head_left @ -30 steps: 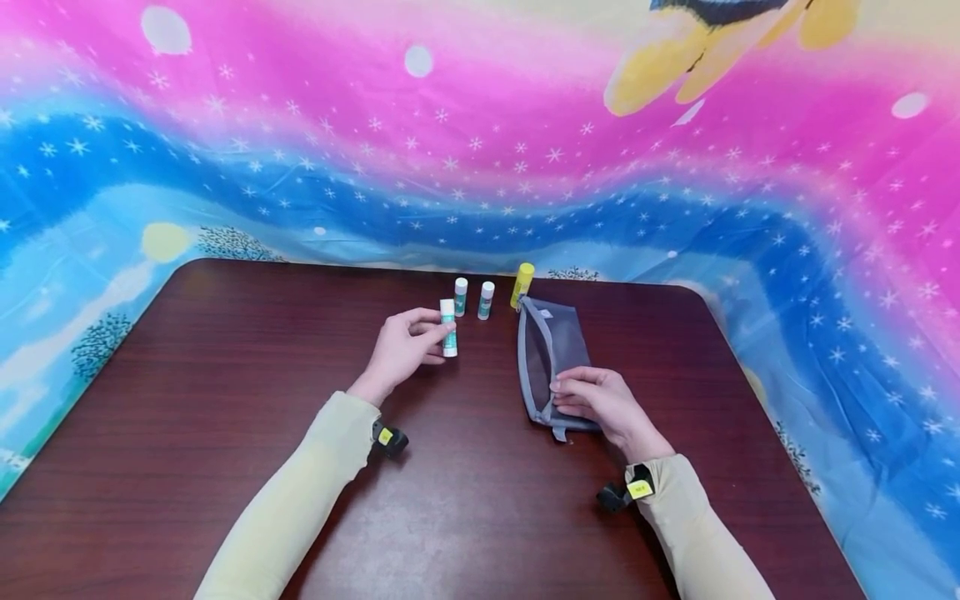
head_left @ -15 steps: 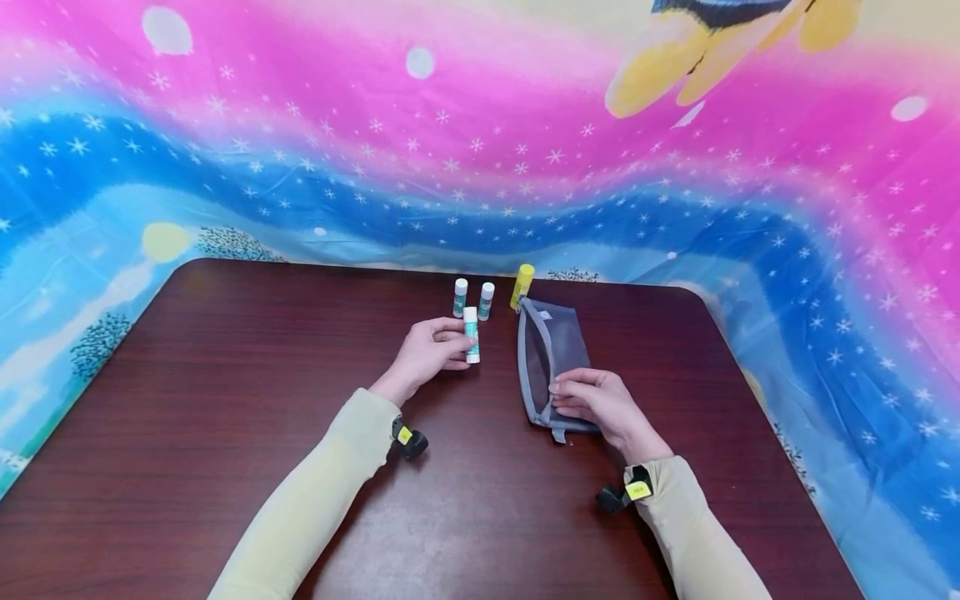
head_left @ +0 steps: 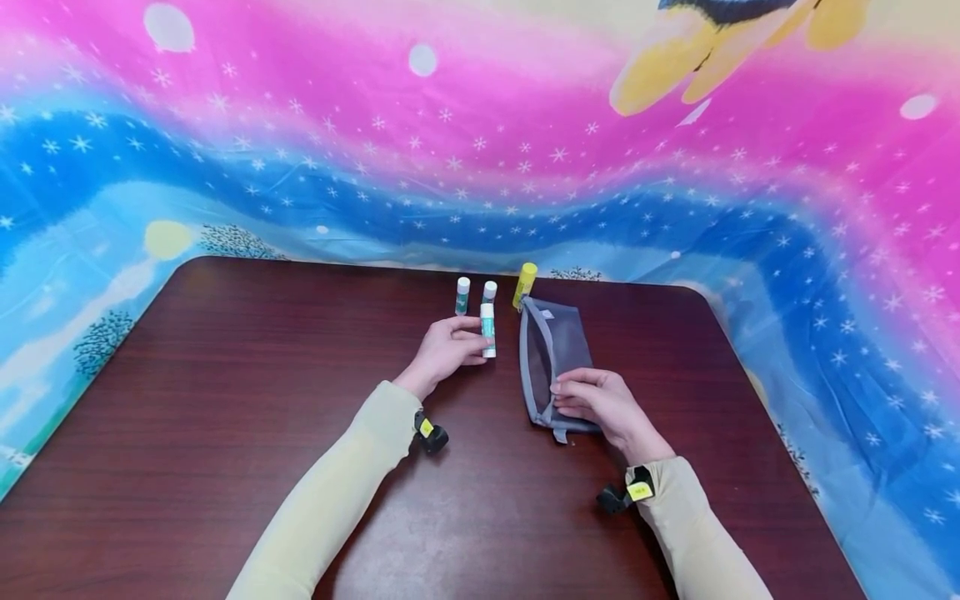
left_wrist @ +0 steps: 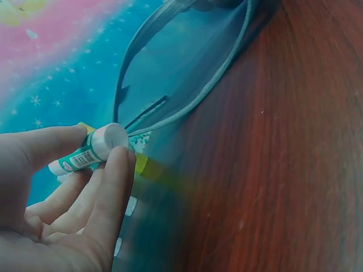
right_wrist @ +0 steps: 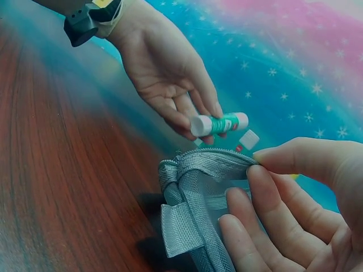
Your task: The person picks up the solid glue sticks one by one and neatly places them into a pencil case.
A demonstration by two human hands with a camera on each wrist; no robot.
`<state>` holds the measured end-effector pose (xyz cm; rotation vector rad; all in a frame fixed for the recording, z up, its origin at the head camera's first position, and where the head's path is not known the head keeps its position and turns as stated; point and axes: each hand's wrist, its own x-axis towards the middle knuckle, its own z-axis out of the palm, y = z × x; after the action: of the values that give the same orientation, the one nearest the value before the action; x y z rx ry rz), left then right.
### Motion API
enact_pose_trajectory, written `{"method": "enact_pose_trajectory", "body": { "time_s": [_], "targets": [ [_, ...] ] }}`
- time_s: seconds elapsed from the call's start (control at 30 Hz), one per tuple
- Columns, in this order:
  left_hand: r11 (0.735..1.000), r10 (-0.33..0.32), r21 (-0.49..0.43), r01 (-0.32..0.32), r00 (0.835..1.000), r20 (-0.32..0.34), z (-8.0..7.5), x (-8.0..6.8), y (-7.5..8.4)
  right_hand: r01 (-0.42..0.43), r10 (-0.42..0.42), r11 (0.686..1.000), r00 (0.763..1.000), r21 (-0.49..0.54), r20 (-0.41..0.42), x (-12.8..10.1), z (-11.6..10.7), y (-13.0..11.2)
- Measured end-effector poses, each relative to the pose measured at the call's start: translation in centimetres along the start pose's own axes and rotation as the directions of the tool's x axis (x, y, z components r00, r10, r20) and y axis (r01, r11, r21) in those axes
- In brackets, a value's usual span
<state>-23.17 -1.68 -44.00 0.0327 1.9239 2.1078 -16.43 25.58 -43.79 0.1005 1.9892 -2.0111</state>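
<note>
My left hand (head_left: 450, 346) pinches a white and green glue stick (head_left: 488, 330) upright just left of a grey mesh zip pouch (head_left: 551, 354); the same glue stick (left_wrist: 91, 150) shows between thumb and fingers in the left wrist view, and the glue stick (right_wrist: 218, 124) again in the right wrist view. My right hand (head_left: 600, 404) grips the near end of the pouch (right_wrist: 195, 204), holding its zipped mouth open. The pouch (left_wrist: 181, 73) gapes toward the stick.
Two more white and green glue sticks (head_left: 462, 295) (head_left: 490, 291) and a yellow one (head_left: 523, 285) stand behind the pouch near the far edge of the dark wooden table (head_left: 225, 400). A bright pink and blue cloth (head_left: 480, 150) hangs behind.
My left hand has carried the glue stick rightward, from well left of the pouch to close beside its open mouth. The right hand has kept its hold on the pouch.
</note>
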Motion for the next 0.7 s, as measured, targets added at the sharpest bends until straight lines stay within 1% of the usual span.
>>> {"method": "enact_pose_trajectory", "body": {
  "time_s": [0.17,0.47,0.7],
  "targets": [
    [1.000,-0.018,0.008,0.018,1.000,0.012,0.38,0.02,-0.14,0.006,-0.006,1.000,1.000,-0.008,-0.006,-0.17,0.11,-0.26],
    [1.000,-0.016,0.007,0.016,1.000,0.017,0.71,-0.20,-0.12,0.010,-0.010,1.000,1.000,-0.014,-0.027,-0.42,0.39,-0.71],
    [1.000,-0.012,-0.003,0.012,1.000,0.020,0.88,-0.27,-0.02,0.019,-0.019,1.000,1.000,-0.014,-0.016,-0.60,0.71,-0.98]
  ]
}}
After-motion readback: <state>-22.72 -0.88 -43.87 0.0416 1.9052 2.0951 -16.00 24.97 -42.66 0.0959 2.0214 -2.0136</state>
